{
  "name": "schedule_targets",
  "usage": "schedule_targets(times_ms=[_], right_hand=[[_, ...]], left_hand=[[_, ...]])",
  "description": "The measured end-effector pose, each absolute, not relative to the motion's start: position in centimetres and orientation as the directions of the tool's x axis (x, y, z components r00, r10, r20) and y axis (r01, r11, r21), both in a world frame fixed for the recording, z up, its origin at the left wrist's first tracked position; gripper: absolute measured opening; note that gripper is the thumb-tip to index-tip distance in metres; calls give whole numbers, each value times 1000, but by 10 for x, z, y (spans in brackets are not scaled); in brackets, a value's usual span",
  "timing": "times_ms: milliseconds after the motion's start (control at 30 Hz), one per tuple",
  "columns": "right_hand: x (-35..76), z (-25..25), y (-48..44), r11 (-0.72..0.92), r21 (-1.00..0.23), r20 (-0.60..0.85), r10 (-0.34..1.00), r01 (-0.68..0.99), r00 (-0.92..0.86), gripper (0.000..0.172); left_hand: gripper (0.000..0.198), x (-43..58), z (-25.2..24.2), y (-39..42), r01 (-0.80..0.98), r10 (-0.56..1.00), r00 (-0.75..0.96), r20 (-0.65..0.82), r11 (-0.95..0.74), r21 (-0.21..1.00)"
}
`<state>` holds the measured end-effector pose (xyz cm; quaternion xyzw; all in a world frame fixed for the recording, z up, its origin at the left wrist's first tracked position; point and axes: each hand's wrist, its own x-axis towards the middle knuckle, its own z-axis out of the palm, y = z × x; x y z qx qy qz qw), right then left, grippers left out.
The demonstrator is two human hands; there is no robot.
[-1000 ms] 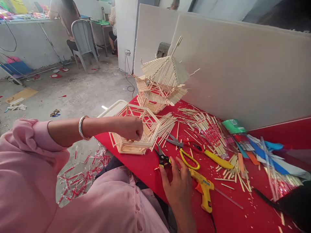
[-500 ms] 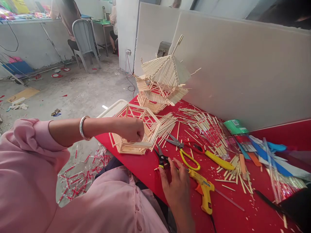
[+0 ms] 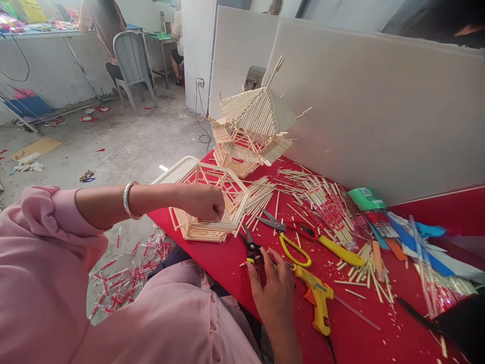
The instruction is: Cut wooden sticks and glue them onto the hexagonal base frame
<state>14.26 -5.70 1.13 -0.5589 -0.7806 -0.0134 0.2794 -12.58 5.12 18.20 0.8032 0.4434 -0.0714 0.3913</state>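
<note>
Little has shifted, so work seems paused: your left hand (image 3: 204,200) stays fisted over the pale hexagonal wooden-stick frame (image 3: 206,232) on the red tabletop (image 3: 223,256); whether your right hand (image 3: 275,292) grips the black-and-yellow metal cutters (image 3: 253,248), I cannot tell

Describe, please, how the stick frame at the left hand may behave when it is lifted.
The frame is probably light, since wide gaps show between its thin bars. It likely holds its shape, being built of straight, joined pieces. Squeezing could snap those slender bars.
</note>
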Motion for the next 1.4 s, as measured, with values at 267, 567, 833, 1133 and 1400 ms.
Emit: schedule_targets(times_ms=[267,567,833,1133,1400], right_hand=[[143,12,-57,383,-303,455,863,873,-221,50],[143,13,-58,392,-304,464,857,868,-224,48],[111,42,-54,538,-474,537,804,697,-255,32],[80,58,-47,551,-471,561,790,689,-248,50],[78,65,-45,559,-463,565,784,687,-257,51]], left_hand=[[17,-127,179,52,759,653,601,-461,-286,585],[17,-129,177,53,711,653,646,-395,-327,623],[18,-129,181,51,711,651,644,-400,-318,628],[19,-128,187,49,724,665,626,-406,-303,620],[18,-127,187,49,747,658,607,-446,-279,604]])
